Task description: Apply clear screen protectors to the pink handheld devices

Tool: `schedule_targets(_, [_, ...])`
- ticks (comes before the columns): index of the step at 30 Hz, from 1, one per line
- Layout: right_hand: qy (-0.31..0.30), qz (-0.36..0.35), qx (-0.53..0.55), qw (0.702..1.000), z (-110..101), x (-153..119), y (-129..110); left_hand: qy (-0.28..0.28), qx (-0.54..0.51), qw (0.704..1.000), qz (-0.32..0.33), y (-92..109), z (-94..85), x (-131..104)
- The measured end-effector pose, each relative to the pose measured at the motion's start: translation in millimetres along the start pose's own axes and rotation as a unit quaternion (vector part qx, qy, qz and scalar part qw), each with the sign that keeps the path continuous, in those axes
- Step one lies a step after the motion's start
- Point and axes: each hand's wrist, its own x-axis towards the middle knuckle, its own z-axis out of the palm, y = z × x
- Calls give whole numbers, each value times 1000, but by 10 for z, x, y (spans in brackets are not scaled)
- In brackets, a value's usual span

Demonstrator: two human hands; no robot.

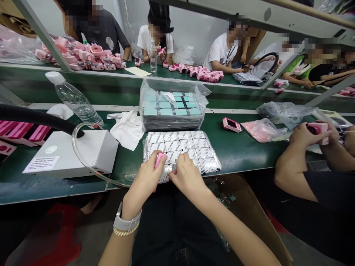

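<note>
My left hand (146,177), with a watch and a beaded bracelet on its wrist, is closed around a small pink device (160,161) at the near left edge of a sheet of white printed labels (194,142). Beside it, my right hand (187,173) is pinched over the same sheet; what its fingers hold is too small to make out. Behind the sheet sits a plastic-wrapped stack of teal-and-black pieces (172,111).
A white box (80,151), hose (33,114), tissue (127,129) and tilted bottle (73,98) lie left. Right are a pink device (232,125), a bag of pink pieces (262,130) and a neighbour's hands (310,133). People sit opposite behind pink parts (85,55).
</note>
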Motion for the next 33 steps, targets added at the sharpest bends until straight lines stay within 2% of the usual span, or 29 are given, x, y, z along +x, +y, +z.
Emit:
schedule_targets(3, [26,28,64,997,-209,-39,230,0,-8,1000,-13,-20,0,13])
schedule_targets(6, [73,60,136,986,-324,-156,525,-1,-18,1000,-22,-33,-10,28])
schedule_targets(9, [148,63,187,969,-304,-310,774,9,-31,999,-24,-38,-12,6])
schedule_targets(11, [229,52,196,952,-249,-405,872,21,-45,999,-20,-26,19,-53])
schedule_targets(12, [274,41,193,941,-222,-445,897,19,-68,997,-18,-14,52,-98])
schedule_targets(14, [357,-1,172,918,-185,-512,905,-20,-177,983,-43,25,161,-213])
schedule_targets(16, [403,-77,142,901,-184,-567,875,-83,-334,933,-101,76,319,-339])
schedule_targets(18, [411,-163,117,889,-219,-622,835,-121,-459,865,-164,134,503,-446])
schedule_targets(19, [404,-204,107,885,-245,-653,819,-121,-496,841,-180,162,593,-486])
schedule_targets(23, [362,-297,74,881,-358,-781,793,-67,-591,783,-181,245,861,-565])
schedule_targets(25, [345,-312,75,882,-401,-828,794,-49,-619,765,-173,252,924,-575])
schedule_targets(27, [342,-312,90,882,-435,-853,792,-57,-633,754,-166,234,949,-582])
schedule_targets(33, [342,-304,124,881,-520,-853,774,-77,-634,755,-148,193,953,-607])
